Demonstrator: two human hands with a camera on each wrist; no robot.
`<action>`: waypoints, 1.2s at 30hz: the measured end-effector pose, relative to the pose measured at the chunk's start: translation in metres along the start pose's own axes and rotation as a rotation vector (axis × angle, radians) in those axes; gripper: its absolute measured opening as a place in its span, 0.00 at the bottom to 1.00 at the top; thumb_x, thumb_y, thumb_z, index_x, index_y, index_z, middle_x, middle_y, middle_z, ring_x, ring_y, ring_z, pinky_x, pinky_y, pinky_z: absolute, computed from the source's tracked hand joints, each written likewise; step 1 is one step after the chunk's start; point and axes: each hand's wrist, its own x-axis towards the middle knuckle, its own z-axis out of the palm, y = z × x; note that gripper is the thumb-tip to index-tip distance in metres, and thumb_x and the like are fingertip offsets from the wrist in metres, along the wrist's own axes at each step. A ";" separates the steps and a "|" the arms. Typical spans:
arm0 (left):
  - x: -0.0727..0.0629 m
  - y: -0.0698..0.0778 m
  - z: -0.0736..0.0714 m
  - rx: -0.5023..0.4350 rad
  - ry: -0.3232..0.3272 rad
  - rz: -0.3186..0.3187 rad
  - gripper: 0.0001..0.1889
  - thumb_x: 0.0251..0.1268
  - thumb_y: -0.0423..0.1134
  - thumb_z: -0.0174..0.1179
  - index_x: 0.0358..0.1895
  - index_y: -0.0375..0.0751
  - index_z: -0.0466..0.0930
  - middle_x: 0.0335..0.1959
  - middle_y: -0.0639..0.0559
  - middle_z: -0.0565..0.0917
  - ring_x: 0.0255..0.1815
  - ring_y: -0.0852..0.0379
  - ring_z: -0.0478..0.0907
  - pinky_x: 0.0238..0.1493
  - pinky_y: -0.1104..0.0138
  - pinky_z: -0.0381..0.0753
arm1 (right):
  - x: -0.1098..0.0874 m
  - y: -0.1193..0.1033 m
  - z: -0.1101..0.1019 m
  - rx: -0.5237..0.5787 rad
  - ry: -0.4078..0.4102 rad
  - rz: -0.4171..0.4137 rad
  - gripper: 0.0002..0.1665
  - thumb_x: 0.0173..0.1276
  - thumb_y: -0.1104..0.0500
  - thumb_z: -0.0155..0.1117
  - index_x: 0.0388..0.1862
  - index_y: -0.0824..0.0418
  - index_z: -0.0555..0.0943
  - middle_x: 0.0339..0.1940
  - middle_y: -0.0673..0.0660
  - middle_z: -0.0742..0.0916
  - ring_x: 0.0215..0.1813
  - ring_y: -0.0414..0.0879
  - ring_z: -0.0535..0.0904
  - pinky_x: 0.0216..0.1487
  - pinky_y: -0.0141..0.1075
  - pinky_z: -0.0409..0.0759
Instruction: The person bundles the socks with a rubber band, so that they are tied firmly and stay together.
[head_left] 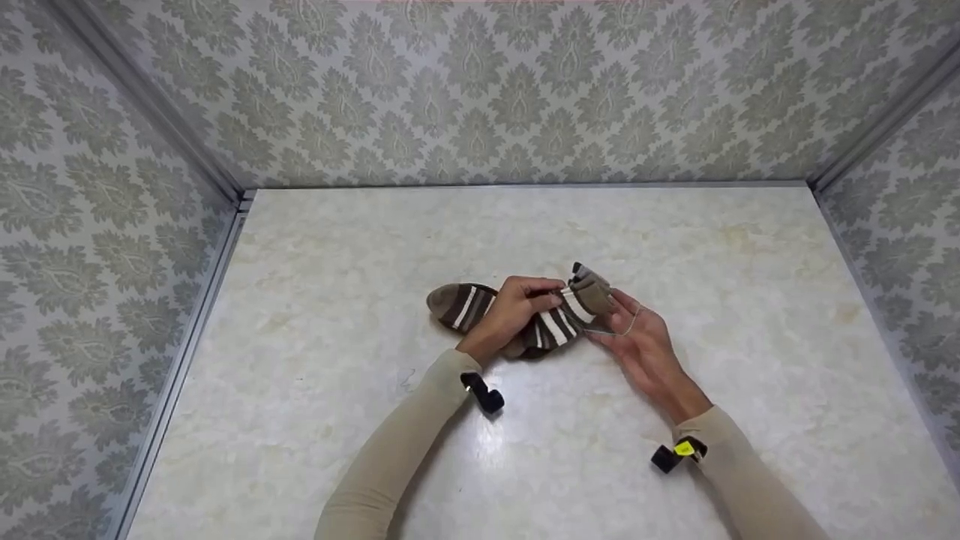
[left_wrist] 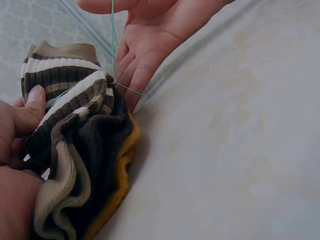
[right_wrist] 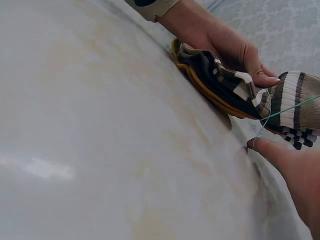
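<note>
A bundle of striped socks [head_left: 555, 328] in brown, white and black lies on the table. My left hand [head_left: 516, 307] grips its middle, with the thumb on the ribbed cuffs [left_wrist: 65, 67]. Mustard-yellow and beige edges show on the bundle's folded part [left_wrist: 107, 185] in the left wrist view. A thin green string [right_wrist: 287, 111] is at the bundle near the cuffs. Beside the cuff end is my right hand [head_left: 637, 341], palm turned up and fingers spread. The string loops over its thumb and fingers and is drawn out from the socks. Part of the string is hidden behind the cuffs.
The pale marbled table [head_left: 337, 247] has grey frame edges and patterned walls [head_left: 480, 90] at the back and sides. A small loose thread [head_left: 408, 378] lies left of the left forearm. Black straps [head_left: 484, 394] with cameras are on both wrists.
</note>
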 end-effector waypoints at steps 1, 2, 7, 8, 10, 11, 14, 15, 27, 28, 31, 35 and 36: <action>0.000 0.000 0.000 0.005 -0.008 0.004 0.16 0.71 0.22 0.67 0.60 0.24 0.87 0.54 0.35 0.91 0.46 0.62 0.87 0.51 0.70 0.85 | 0.000 0.000 0.001 -0.005 -0.005 -0.006 0.33 0.83 0.77 0.51 0.82 0.73 0.57 0.71 0.61 0.84 0.69 0.54 0.83 0.66 0.54 0.84; 0.000 0.000 -0.001 0.013 -0.019 0.010 0.16 0.71 0.22 0.67 0.60 0.24 0.87 0.55 0.34 0.91 0.47 0.61 0.87 0.52 0.70 0.85 | 0.001 0.000 0.002 -0.012 -0.003 -0.010 0.33 0.82 0.78 0.52 0.82 0.73 0.59 0.71 0.61 0.84 0.68 0.54 0.84 0.64 0.53 0.86; 0.000 -0.001 -0.003 0.047 -0.068 0.028 0.16 0.72 0.23 0.67 0.60 0.24 0.88 0.57 0.35 0.91 0.49 0.62 0.86 0.54 0.70 0.84 | 0.006 -0.001 0.005 -0.115 0.002 -0.021 0.42 0.76 0.81 0.56 0.85 0.71 0.57 0.70 0.57 0.83 0.65 0.48 0.85 0.57 0.43 0.89; 0.001 -0.001 -0.003 0.046 -0.076 0.025 0.16 0.72 0.23 0.67 0.60 0.24 0.88 0.57 0.35 0.91 0.48 0.62 0.86 0.53 0.69 0.84 | 0.007 -0.002 0.005 -0.148 0.006 -0.026 0.45 0.75 0.81 0.57 0.87 0.71 0.55 0.70 0.56 0.83 0.65 0.47 0.84 0.56 0.40 0.89; 0.001 -0.002 -0.003 0.039 -0.091 0.012 0.16 0.73 0.23 0.67 0.60 0.25 0.88 0.57 0.36 0.91 0.48 0.62 0.87 0.52 0.69 0.85 | 0.010 -0.005 0.005 -0.232 0.003 -0.045 0.50 0.72 0.82 0.59 0.89 0.73 0.51 0.70 0.55 0.83 0.67 0.45 0.83 0.57 0.36 0.88; 0.001 -0.002 -0.003 0.034 -0.097 0.005 0.15 0.73 0.24 0.67 0.60 0.25 0.88 0.57 0.36 0.91 0.48 0.62 0.87 0.52 0.69 0.85 | 0.011 -0.007 0.005 -0.273 0.000 -0.058 0.52 0.71 0.82 0.61 0.89 0.74 0.50 0.71 0.55 0.82 0.68 0.44 0.82 0.58 0.35 0.87; 0.001 -0.002 -0.003 0.034 -0.115 -0.004 0.16 0.74 0.24 0.67 0.61 0.26 0.88 0.58 0.37 0.91 0.49 0.62 0.87 0.52 0.69 0.86 | 0.014 -0.012 0.005 -0.415 -0.024 -0.088 0.55 0.70 0.80 0.67 0.89 0.74 0.49 0.75 0.59 0.78 0.72 0.42 0.79 0.64 0.32 0.83; 0.001 -0.002 -0.004 0.040 -0.118 -0.003 0.16 0.74 0.24 0.67 0.61 0.26 0.88 0.58 0.36 0.90 0.49 0.62 0.87 0.53 0.69 0.85 | 0.015 -0.014 0.005 -0.460 -0.035 -0.095 0.56 0.70 0.79 0.69 0.89 0.74 0.49 0.77 0.61 0.77 0.73 0.42 0.78 0.66 0.32 0.81; 0.002 -0.001 -0.005 0.082 -0.120 -0.001 0.16 0.75 0.25 0.66 0.61 0.29 0.89 0.57 0.37 0.91 0.47 0.61 0.88 0.52 0.68 0.86 | 0.019 -0.029 0.015 -0.924 -0.107 -0.121 0.49 0.68 0.70 0.80 0.84 0.70 0.68 0.74 0.67 0.79 0.68 0.42 0.80 0.65 0.29 0.80; 0.002 -0.001 -0.005 0.084 -0.121 0.004 0.16 0.75 0.25 0.66 0.61 0.29 0.89 0.57 0.37 0.91 0.47 0.60 0.88 0.52 0.68 0.86 | 0.019 -0.029 0.015 -0.940 -0.106 -0.134 0.45 0.68 0.70 0.80 0.82 0.70 0.72 0.72 0.66 0.81 0.66 0.43 0.81 0.63 0.30 0.81; 0.002 -0.001 -0.004 0.099 -0.119 0.013 0.15 0.74 0.24 0.66 0.60 0.29 0.89 0.56 0.37 0.91 0.47 0.60 0.88 0.53 0.68 0.86 | 0.019 -0.029 0.015 -0.954 -0.097 -0.151 0.35 0.68 0.69 0.81 0.72 0.71 0.81 0.64 0.63 0.85 0.59 0.46 0.84 0.57 0.31 0.84; 0.002 -0.001 -0.002 0.127 -0.113 0.016 0.15 0.73 0.24 0.67 0.60 0.28 0.89 0.56 0.38 0.92 0.48 0.60 0.87 0.54 0.68 0.86 | 0.018 -0.028 0.015 -0.946 -0.067 -0.146 0.24 0.68 0.67 0.82 0.61 0.69 0.86 0.54 0.60 0.86 0.52 0.48 0.85 0.50 0.32 0.85; 0.002 -0.001 -0.002 0.130 -0.112 0.013 0.15 0.73 0.24 0.67 0.60 0.28 0.89 0.55 0.38 0.92 0.48 0.60 0.87 0.54 0.68 0.86 | 0.018 -0.027 0.015 -0.946 -0.059 -0.147 0.23 0.68 0.66 0.82 0.60 0.69 0.86 0.53 0.59 0.87 0.51 0.48 0.85 0.49 0.33 0.85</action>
